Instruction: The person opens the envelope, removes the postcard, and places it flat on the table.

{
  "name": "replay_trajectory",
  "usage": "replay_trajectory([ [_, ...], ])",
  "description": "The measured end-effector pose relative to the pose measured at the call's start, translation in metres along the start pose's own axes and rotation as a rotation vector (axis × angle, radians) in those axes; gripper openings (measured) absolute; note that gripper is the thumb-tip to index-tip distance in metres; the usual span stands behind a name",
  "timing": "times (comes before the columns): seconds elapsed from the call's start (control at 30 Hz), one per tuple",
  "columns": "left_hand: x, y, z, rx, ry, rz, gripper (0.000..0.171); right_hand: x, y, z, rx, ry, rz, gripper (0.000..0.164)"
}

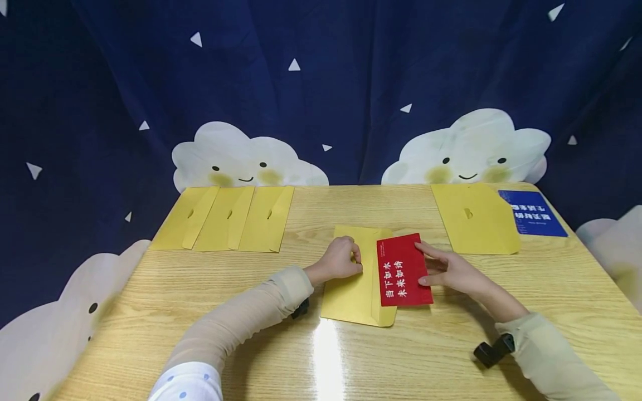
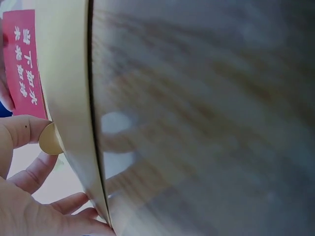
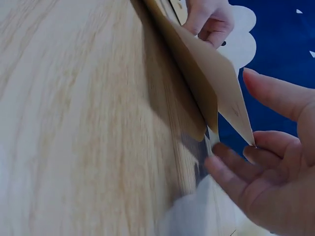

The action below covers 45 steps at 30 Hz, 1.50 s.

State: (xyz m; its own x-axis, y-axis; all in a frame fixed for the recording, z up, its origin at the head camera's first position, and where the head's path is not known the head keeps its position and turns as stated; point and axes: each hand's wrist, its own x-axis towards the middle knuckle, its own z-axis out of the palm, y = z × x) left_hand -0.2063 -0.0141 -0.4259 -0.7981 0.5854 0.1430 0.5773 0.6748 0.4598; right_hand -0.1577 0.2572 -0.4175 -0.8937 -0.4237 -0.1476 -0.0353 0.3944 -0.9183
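A yellow envelope lies in the middle of the table, its flap side toward the right. My left hand is over it. In the left wrist view, the thumb and a finger pinch the envelope at its rounded tab. My right hand holds a red card with white characters by its right edge. That card overlaps the envelope's right side in the head view. From the right wrist, the fingers meet the card's corner, and its pale underside shows tilted above the table.
Three yellow envelopes lie in a row at the back left. Another yellow envelope lies at the back right, partly over a blue card. A dark blue curtain with clouds hangs behind the wooden table.
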Motion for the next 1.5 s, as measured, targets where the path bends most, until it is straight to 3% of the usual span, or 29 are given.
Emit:
replay_trajectory([
  [0.17,0.000,-0.001,0.001,0.000,0.006,0.017,0.006,-0.002,0.002,-0.004,0.222,-0.026,0.043,0.088],
  [0.33,0.000,-0.002,0.001,0.000,0.005,0.029,0.006,-0.004,0.002,-0.006,0.327,-0.038,0.044,0.090],
  [0.7,0.000,-0.002,-0.002,0.012,-0.091,0.033,0.003,-0.016,-0.003,-0.011,0.317,0.054,0.087,0.090],
  [0.97,-0.003,-0.004,-0.007,0.039,-0.279,-0.017,0.013,-0.026,-0.003,-0.019,0.319,0.067,0.105,0.089],
  [1.07,-0.005,-0.005,-0.010,0.065,-0.319,0.013,0.023,-0.029,-0.001,-0.021,0.308,0.078,0.114,0.088],
  [1.23,-0.012,-0.006,-0.016,0.075,-0.321,0.098,0.040,-0.033,0.000,-0.024,0.285,0.093,0.104,0.085],
  [1.5,-0.033,-0.008,-0.030,0.225,-0.353,0.135,0.054,-0.042,0.004,-0.029,0.347,0.068,0.063,0.076],
])
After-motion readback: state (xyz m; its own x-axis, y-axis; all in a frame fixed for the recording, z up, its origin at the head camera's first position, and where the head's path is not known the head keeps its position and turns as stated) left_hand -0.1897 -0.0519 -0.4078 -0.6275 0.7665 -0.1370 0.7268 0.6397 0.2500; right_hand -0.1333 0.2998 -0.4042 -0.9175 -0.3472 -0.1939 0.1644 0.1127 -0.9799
